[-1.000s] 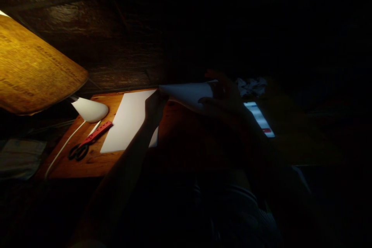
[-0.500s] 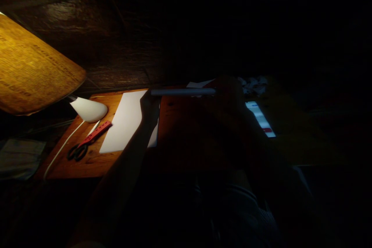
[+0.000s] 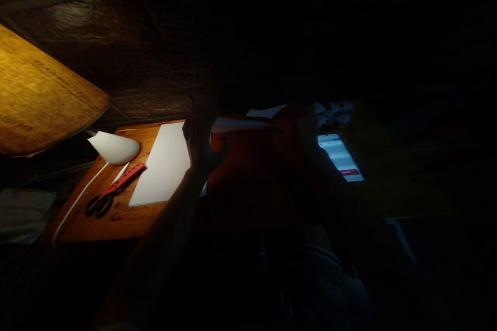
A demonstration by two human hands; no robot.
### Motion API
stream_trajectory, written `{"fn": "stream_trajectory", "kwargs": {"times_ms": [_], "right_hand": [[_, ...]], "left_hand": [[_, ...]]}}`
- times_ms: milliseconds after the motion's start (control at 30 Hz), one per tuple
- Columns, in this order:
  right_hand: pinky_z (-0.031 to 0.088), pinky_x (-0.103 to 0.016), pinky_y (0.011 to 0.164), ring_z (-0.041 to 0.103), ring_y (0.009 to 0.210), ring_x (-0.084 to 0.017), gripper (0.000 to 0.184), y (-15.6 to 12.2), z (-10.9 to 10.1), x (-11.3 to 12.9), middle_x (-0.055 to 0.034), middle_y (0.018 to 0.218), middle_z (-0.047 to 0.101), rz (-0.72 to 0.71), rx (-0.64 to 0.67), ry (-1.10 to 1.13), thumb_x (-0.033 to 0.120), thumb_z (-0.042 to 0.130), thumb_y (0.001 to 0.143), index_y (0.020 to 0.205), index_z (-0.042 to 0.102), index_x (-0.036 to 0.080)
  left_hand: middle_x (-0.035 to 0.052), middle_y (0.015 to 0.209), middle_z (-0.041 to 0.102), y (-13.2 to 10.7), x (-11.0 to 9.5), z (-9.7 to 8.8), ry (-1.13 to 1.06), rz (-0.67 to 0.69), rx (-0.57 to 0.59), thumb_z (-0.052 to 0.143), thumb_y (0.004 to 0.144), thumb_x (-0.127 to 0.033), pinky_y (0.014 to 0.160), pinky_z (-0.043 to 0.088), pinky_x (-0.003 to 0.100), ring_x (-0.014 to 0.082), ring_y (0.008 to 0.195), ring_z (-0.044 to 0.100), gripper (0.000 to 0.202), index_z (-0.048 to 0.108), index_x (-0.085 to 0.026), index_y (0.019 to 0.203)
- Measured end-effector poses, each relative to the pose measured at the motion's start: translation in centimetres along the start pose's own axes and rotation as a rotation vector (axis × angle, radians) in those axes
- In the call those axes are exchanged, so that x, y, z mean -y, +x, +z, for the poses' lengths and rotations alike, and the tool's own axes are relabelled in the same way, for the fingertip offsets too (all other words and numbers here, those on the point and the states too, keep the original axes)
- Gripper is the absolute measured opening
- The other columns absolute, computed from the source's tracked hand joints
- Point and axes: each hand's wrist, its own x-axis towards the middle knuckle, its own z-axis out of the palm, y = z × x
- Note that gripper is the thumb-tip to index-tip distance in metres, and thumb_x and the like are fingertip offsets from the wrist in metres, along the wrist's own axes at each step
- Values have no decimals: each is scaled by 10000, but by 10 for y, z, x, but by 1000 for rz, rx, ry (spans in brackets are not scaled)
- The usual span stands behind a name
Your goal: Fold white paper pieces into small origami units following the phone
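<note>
A pale strip of paper (image 3: 240,124), folded or rolled, spans the gap between my two hands above the wooden table. My left hand (image 3: 201,139) is at the strip's left end, thumb spread away from the fingers. Deep shadow covers my right hand (image 3: 297,129), which is closed around the strip's right end; its fingers barely show. Under my left forearm lies a stack of white paper (image 3: 161,165). Behind the strip rests another white paper piece (image 3: 267,111).
A lamp with a yellow-brown shade (image 3: 42,98) and white base (image 3: 116,147) stands at the left. Scissors with black handles (image 3: 101,204) lie beside a red perforated piece (image 3: 126,178). A lit phone (image 3: 341,158) and crumpled paper (image 3: 334,113) are at the right.
My left hand has turned and opened its thumb away from the strip. The strip now tapers toward my right hand, which has shifted slightly left, baring more of the phone.
</note>
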Motion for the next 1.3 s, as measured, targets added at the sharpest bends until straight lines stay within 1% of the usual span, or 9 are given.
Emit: {"fn": "stream_trajectory", "kwargs": {"times_ms": [67,167,267,367,500,567,667,1033,1300], "right_hand": [[431,-443,954,649,1031,-301,161,-1,0,7,-102,987,784,-27,42,-7,320,704,941,935,822,211],[408,-441,965,643,1046,-292,161,-1,0,16,-100,1005,792,-59,95,-8,284,682,957,962,825,211],[387,-464,986,636,1074,-302,156,-1,2,19,-103,1032,799,-67,136,-8,276,687,954,986,829,217],[352,-510,1035,619,1126,-324,182,-2,5,20,-110,1090,798,-62,131,0,296,714,934,1062,826,231],[284,-551,1114,596,1168,-322,234,-4,7,27,-90,1172,792,-105,92,22,328,701,946,1144,808,263],[269,-543,1134,600,1151,-306,201,-4,8,32,-68,1133,801,-137,93,26,294,659,971,1093,817,273],[277,-511,1138,618,1095,-275,241,-4,10,38,-46,1051,808,-163,107,22,205,594,987,1007,826,267],[297,-478,1109,630,1028,-244,228,-2,10,36,-37,989,799,-194,103,36,186,594,962,935,813,245],[292,-481,1106,629,1107,-268,265,-2,5,35,-36,1100,802,-184,142,84,226,569,984,1060,815,290]], "left_hand": [[135,1494,638,3,-7,4,26,42,89,692,910,-571,1256,316,586,373,1461,517,643,581,-256,1458],[107,1425,701,6,-13,9,27,86,196,648,958,-564,1184,423,537,331,1356,621,539,642,-268,1408],[80,1233,796,7,-16,11,24,112,238,593,1018,-468,1026,536,454,282,1140,735,346,748,-273,1258],[76,1104,827,6,-19,10,29,129,242,565,1041,-394,896,565,394,254,993,765,291,794,-256,1157],[70,1085,827,7,-23,10,56,143,259,570,1034,-337,859,565,377,245,975,762,260,799,-247,1115],[63,1057,827,7,-25,10,69,157,279,561,1022,-292,839,564,369,239,953,760,245,798,-240,1060],[60,1030,827,7,-25,11,63,174,282,554,1000,-242,818,563,366,239,931,760,234,788,-227,1009],[42,970,827,6,-25,10,38,191,264,576,965,-229,779,538,369,225,883,754,213,784,-226,920],[41,1005,833,8,-28,6,-6,134,261,588,944,-262,820,549,403,238,919,759,211,798,-261,920]]}}
